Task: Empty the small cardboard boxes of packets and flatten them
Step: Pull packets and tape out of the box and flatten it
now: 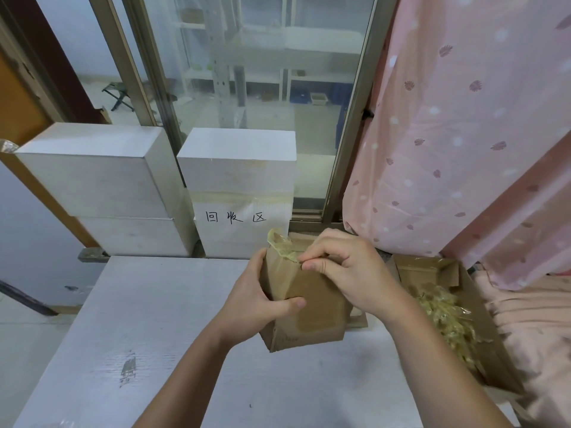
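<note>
1. Holding a small cardboard box [312, 307] up over the white table [148, 319], just right of the frame's centre, tilted with its top end pointing toward the upper part of the frame.
2. Gripping the box's left side with the left hand [256, 299], thumb curled across the front face, the other fingers hidden behind the cardboard.
3. Pinching a strip of yellowish tape [279, 244] at the box's top edge with the right hand [346, 270], thumb and forefinger pressed together, remaining fingers curled.
4. Showing the loose end of that tape crumpled and sticking up above the box's upper left corner.
5. Lying at the right edge of the table, in the lower right of the frame: an open larger cardboard box [432, 270], flaps spread, holding a heap of clear yellowish packets [445, 319].
6. Standing behind the table, left of centre: two stacked white boxes [102, 193]; just beside them at centre, a white box [238, 168] on another one bearing a handwritten label [236, 217].
7. Hanging along the right side of the frame: a pink patterned curtain [463, 118], reaching down near the open box.
8. Filling the upper centre: a glass sliding door [262, 72] with a metal frame.
</note>
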The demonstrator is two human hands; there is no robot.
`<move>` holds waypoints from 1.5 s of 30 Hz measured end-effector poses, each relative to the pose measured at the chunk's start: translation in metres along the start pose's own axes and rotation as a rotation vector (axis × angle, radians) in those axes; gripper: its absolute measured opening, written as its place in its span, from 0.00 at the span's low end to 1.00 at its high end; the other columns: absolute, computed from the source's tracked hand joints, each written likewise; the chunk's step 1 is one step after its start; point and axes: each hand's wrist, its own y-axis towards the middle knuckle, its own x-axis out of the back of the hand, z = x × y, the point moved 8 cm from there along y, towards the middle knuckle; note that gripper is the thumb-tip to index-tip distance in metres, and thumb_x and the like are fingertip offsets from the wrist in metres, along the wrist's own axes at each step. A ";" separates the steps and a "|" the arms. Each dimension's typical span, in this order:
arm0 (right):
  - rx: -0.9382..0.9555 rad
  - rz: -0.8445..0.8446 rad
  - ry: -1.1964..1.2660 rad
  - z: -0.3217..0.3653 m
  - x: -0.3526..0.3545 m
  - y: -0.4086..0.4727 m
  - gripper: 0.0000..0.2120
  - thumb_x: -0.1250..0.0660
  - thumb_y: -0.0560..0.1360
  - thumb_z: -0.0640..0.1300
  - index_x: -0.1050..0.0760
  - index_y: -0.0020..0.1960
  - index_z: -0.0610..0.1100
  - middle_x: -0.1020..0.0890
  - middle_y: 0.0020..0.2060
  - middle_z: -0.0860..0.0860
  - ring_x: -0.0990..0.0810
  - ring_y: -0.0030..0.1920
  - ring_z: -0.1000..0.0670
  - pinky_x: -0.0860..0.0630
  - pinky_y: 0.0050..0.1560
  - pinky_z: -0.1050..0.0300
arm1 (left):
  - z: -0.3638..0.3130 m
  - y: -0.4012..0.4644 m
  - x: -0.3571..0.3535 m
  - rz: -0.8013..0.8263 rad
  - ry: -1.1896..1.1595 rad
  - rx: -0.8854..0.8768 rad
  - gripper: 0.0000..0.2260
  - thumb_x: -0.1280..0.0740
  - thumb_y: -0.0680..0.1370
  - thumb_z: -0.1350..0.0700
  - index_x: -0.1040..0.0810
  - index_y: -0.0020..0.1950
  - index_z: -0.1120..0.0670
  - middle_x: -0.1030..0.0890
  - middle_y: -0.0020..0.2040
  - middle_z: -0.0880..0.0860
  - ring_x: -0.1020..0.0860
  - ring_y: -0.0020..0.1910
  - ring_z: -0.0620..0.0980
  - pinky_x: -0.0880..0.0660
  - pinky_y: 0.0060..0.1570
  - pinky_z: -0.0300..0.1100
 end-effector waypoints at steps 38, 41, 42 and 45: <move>-0.077 -0.084 -0.053 -0.019 -0.005 -0.008 0.03 0.29 0.79 0.46 0.17 0.47 0.51 0.20 0.40 0.55 0.22 0.42 0.49 0.25 0.43 0.53 | -0.015 0.013 -0.019 -0.045 0.208 -0.153 0.43 0.16 0.64 0.45 0.34 0.74 0.44 0.22 0.66 0.42 0.23 0.68 0.46 0.23 0.66 0.53; -0.070 -0.162 -0.095 -0.020 -0.003 -0.008 0.04 0.30 0.79 0.44 0.19 0.46 0.50 0.21 0.40 0.57 0.22 0.41 0.50 0.25 0.42 0.54 | -0.019 0.012 -0.021 -0.042 0.252 -0.179 0.44 0.16 0.64 0.44 0.35 0.74 0.43 0.23 0.66 0.41 0.23 0.67 0.45 0.23 0.65 0.51; -0.078 -0.197 -0.103 -0.021 -0.001 -0.007 0.04 0.30 0.79 0.44 0.19 0.46 0.50 0.21 0.41 0.58 0.21 0.42 0.51 0.25 0.43 0.53 | -0.020 0.012 -0.022 -0.040 0.269 -0.188 0.45 0.16 0.64 0.43 0.36 0.74 0.43 0.23 0.66 0.41 0.24 0.67 0.45 0.23 0.64 0.51; -0.098 -0.257 -0.134 -0.020 0.003 -0.007 0.04 0.31 0.80 0.43 0.20 0.47 0.50 0.19 0.43 0.57 0.20 0.45 0.51 0.24 0.46 0.53 | -0.019 0.013 -0.023 -0.039 0.280 -0.193 0.45 0.16 0.63 0.42 0.36 0.75 0.43 0.24 0.67 0.40 0.24 0.68 0.44 0.23 0.64 0.50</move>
